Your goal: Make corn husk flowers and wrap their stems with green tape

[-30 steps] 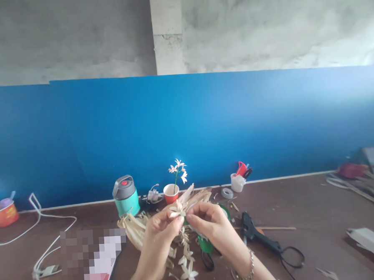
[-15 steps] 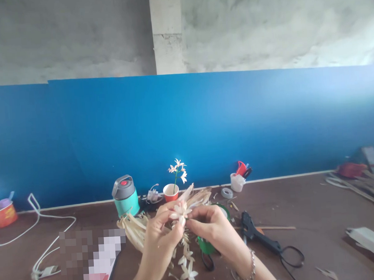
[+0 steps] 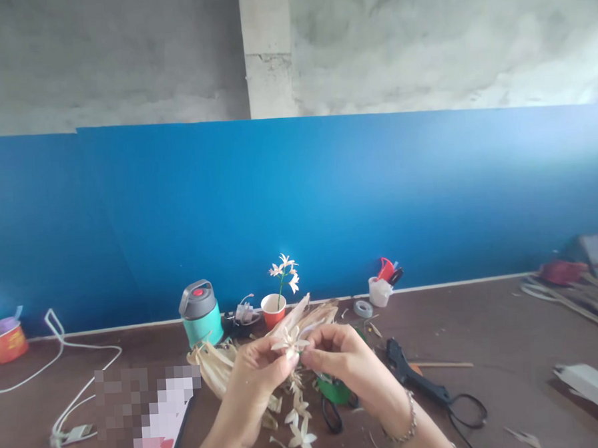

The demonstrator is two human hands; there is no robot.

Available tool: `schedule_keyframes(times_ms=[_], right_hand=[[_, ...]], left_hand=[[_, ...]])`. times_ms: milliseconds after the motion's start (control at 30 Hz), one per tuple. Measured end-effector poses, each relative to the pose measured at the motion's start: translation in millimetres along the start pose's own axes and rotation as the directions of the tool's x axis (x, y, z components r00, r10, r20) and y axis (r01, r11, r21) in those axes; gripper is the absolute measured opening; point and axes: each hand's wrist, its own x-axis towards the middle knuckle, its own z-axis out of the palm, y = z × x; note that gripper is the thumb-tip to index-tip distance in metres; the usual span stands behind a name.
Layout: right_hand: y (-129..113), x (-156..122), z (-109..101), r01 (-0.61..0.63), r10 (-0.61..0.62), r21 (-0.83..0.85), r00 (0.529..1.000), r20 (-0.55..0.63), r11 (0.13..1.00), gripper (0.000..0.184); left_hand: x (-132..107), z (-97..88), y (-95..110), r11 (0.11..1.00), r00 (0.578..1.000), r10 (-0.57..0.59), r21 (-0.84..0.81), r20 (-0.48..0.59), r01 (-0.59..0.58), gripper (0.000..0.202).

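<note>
Between my two hands is a pale, cream-coloured artificial flower (image 3: 290,343) with several narrow petals, facing up. My left hand (image 3: 264,366) pinches it from the left with thumb and forefinger. From the right, my right hand (image 3: 338,352) has its fingertips closed at the flower's edge; a bracelet circles that wrist. Below the hands, loose cream flowers (image 3: 302,438) lie on the brown table (image 3: 430,438). Dried husks (image 3: 214,372) spread out behind and left of the hands. A green roll (image 3: 335,390) sits partly hidden under my right hand.
A paper cup (image 3: 273,312) holds a stem of finished flowers. Left of it stands a teal flask (image 3: 202,316). A black glue gun (image 3: 412,372) with its cord, a tape roll (image 3: 363,309) and a white cup (image 3: 379,292) are on the right. White cables (image 3: 69,376) lie left.
The flower has tilted and opens more upward between my fingers. My right hand has shifted slightly right, and more of the green roll shows beneath it.
</note>
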Motion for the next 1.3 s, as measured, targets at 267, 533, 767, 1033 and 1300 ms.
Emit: schedule_keyframes(times_ms=[267,533,767,1033,1300], right_hand=[[-4.8,1.4,2.7,-0.016,0.016,0.030,1.000,0.011,0.999,0.024],[0.2,-1.4,5.8,0.017,-0.020,-0.054,0.998,-0.057,0.998,0.015],[1.4,-0.3,6.9,0.010,-0.007,0.073,0.999,-0.038,0.997,0.025],[-0.8,-1.0,4.8,-0.036,0.028,0.172,0.998,0.049,0.984,0.028],[-0.1,-0.8,8.8,0.142,-0.146,-0.042,0.983,-0.115,0.989,0.031]], left_hand=[[1.8,-0.7,-4.8,0.999,0.999,-0.031,-0.025,-0.032,0.031,0.016],[2.7,-1.8,-7.8,0.999,0.996,-0.050,-0.023,-0.078,0.048,0.014],[1.7,-3.9,-4.1,0.981,0.990,-0.133,-0.149,-0.036,0.126,0.019],[3.7,-5.1,-5.3,0.961,0.983,-0.132,-0.225,0.130,0.159,0.041],[1.6,2.3,-4.8,0.998,0.996,-0.061,-0.029,-0.067,0.060,0.021]])
